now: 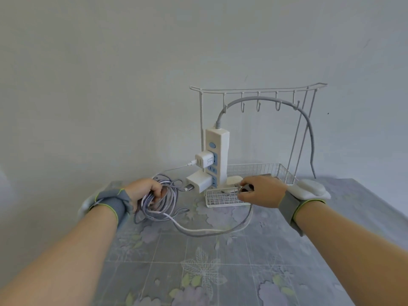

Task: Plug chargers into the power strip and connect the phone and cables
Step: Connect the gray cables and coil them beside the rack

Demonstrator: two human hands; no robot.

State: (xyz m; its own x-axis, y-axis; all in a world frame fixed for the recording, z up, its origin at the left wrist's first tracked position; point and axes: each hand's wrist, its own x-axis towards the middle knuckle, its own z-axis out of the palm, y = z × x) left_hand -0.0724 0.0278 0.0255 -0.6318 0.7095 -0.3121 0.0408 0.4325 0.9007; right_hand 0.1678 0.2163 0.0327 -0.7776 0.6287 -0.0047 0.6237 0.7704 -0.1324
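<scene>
Grey cable coil [162, 206] in curled left hand [143, 189]; phone [248, 188] between right hand [262, 191] fingers.

Soft, even daylight fills the scene, casting only faint shadows on the wall [110, 62]. Wide-angle distortion stretches both forearms; detail is slightly soft throughout.

Home-like room, ordinary living space rather than lab or workshop. Table [357, 208] covered by grey floral cloth [220, 272] with tile-pattern print: household covering. Behind it, bare pale painted wall [110, 74], faintly scuffed. White wire rack [258, 89] with row of hooks [277, 106] over mesh basket [254, 168]: domestic organiser type. Consumer power strip [217, 140] upright at rack's left post, two white phone chargers [204, 159] plugged in, coiled braided cables [159, 202] beside. Grey wristbands [289, 206] with white pods [311, 188] suggest staged recording at home.
</scene>
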